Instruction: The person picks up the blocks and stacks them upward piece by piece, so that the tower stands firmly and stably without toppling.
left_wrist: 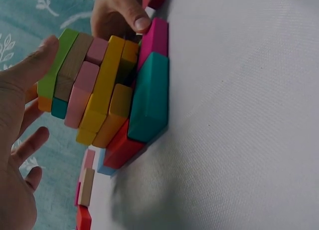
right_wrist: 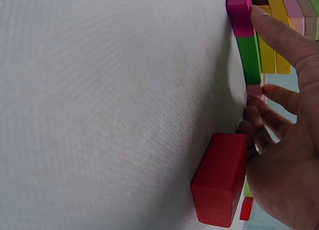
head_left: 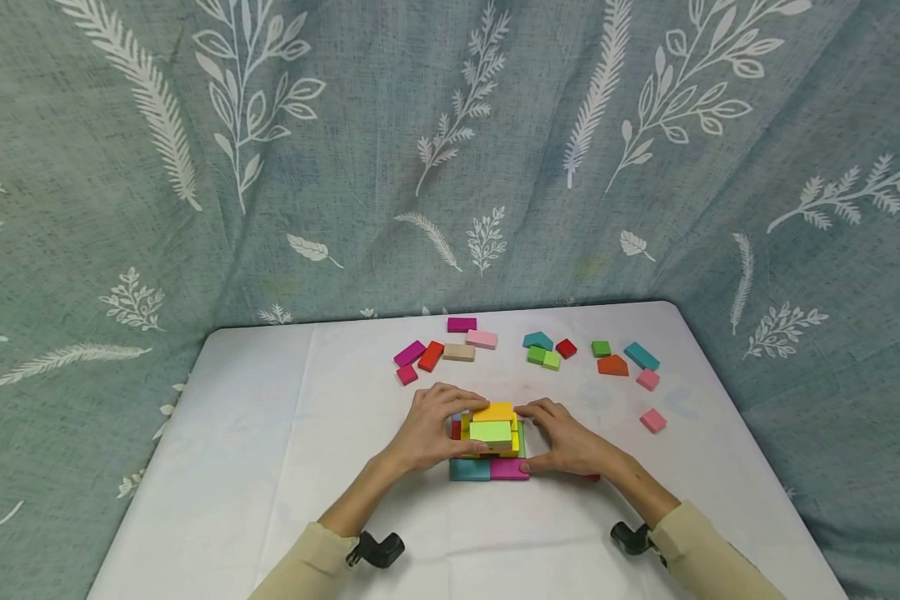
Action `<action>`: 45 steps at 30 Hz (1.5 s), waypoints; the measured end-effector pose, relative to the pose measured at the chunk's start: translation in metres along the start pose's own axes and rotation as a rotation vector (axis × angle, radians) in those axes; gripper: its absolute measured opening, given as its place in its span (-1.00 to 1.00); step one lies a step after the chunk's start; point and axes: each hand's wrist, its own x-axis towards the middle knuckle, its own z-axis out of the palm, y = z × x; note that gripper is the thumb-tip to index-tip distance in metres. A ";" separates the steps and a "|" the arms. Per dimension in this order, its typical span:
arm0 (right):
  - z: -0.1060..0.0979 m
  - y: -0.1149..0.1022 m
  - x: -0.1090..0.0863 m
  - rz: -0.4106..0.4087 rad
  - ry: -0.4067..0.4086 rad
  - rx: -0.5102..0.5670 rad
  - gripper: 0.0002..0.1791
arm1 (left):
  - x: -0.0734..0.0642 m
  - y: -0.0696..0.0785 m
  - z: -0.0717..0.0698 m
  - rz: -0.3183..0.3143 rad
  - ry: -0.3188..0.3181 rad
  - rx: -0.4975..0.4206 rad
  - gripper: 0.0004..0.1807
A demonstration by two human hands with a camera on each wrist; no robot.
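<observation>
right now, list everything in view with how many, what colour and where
block stack: 1, multicoloured, between the grips
left loose group: 6, two magenta, red, crimson, pink, beige, beyond stack
middle loose group: 4, two green, teal, red, beyond stack, rightward
right loose group: 5, two pink, green, orange, teal, farther right
red block: 1, red, beside right grip
table: 1, white, under blocks
leaf-print fabric: pieces unclear, blue-green and white, around table
sleeves: 2, beige, lower edge
wrist fittings: 2, black, at wrists
left grip: 1, bare, at stack's top
right grip: 1, bare, thumb on magenta base block
</observation>
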 end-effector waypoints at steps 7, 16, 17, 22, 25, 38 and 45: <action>0.000 0.001 0.000 -0.018 0.004 0.003 0.03 | 0.002 -0.003 0.000 -0.002 -0.004 -0.033 -0.27; 0.000 0.001 0.000 -0.012 0.007 0.010 0.02 | 0.009 -0.024 -0.009 -0.084 0.020 -0.172 -0.37; 0.000 0.001 0.000 -0.012 0.009 0.009 0.02 | 0.011 -0.030 -0.010 -0.105 0.038 -0.172 -0.40; 0.001 0.002 0.000 -0.008 0.014 0.010 0.02 | 0.023 -0.064 -0.011 -0.238 0.142 -0.064 -0.48; 0.002 0.002 0.000 -0.005 0.009 0.013 0.03 | 0.028 -0.079 -0.012 -0.339 0.179 0.038 -0.48; 0.001 0.004 0.000 -0.001 0.007 0.015 0.02 | 0.040 -0.100 0.000 -0.514 0.223 0.272 -0.47; 0.002 0.006 0.001 -0.006 0.006 0.020 0.02 | 0.043 -0.100 0.002 -0.490 0.327 0.286 -0.57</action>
